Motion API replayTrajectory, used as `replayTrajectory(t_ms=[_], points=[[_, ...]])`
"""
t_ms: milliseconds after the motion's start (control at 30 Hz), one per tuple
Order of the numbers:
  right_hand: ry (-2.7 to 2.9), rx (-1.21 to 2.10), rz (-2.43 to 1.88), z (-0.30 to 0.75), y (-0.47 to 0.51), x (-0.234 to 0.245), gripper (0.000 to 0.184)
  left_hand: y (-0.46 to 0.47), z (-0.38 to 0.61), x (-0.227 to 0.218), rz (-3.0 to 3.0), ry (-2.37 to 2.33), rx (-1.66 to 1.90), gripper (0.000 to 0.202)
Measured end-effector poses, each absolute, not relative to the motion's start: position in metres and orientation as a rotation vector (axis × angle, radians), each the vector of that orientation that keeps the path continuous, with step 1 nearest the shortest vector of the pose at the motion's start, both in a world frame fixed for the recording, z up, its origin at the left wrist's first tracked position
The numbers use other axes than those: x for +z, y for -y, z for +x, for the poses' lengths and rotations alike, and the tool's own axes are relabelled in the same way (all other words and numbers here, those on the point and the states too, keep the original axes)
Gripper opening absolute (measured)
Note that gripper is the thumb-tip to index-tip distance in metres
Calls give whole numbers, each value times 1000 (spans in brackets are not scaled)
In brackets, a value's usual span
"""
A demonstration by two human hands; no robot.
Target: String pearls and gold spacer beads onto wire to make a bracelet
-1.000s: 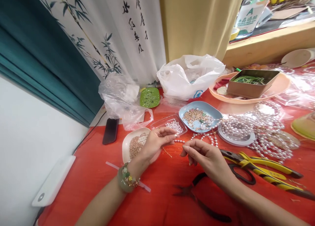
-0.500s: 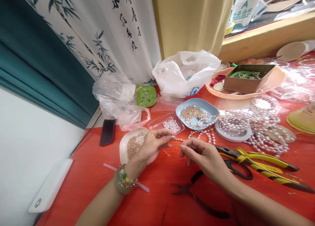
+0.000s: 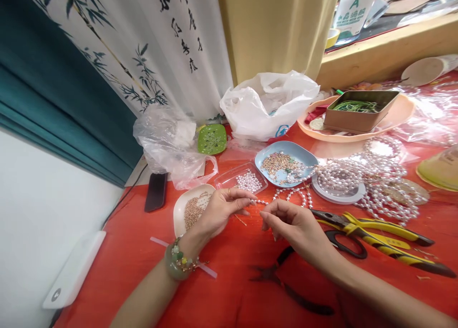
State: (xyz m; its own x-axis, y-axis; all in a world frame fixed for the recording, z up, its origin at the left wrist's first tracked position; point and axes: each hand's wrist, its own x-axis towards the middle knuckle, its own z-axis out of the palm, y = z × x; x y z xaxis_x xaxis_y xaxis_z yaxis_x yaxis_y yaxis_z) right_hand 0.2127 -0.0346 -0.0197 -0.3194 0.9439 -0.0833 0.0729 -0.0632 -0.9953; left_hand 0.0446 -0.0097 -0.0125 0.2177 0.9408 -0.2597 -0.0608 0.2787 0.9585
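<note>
My left hand [image 3: 223, 211] is pinched around the end of a pearl bead strand [image 3: 260, 202], which stretches across to my right hand. The fingers of my right hand [image 3: 288, 218] are curled and pressed together close to the strand; whatever sits between their tips is too small to make out. Just behind my hands is a clear plastic tray [image 3: 222, 180] of loose white pearls. A cream dish [image 3: 180, 208] with small gold beads lies beside my left wrist. Below my right hand, dark-handled cutting pliers [image 3: 272, 274] rest on the red table.
A blue dish [image 3: 265, 152] holds gold and green bits. Heaped pearl strands [image 3: 386, 180] lie at right, near yellow-black pliers [image 3: 379, 237] and scissors [image 3: 348, 246]. Plastic bags [image 3: 268, 106], a green dish [image 3: 212, 139], a metal tin [image 3: 358, 120] and a phone [image 3: 156, 192] stand farther back.
The view has shifted very slightly. Both hands hold nearly the same place, with the right fingertips moved only a little.
</note>
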Motion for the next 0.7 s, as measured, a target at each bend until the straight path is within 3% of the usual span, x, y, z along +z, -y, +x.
replayTrajectory(t_ms=[700], points=[[1555,1497,-1050,214,36,-18,19,15,40,8,1329,-1081,716,8]])
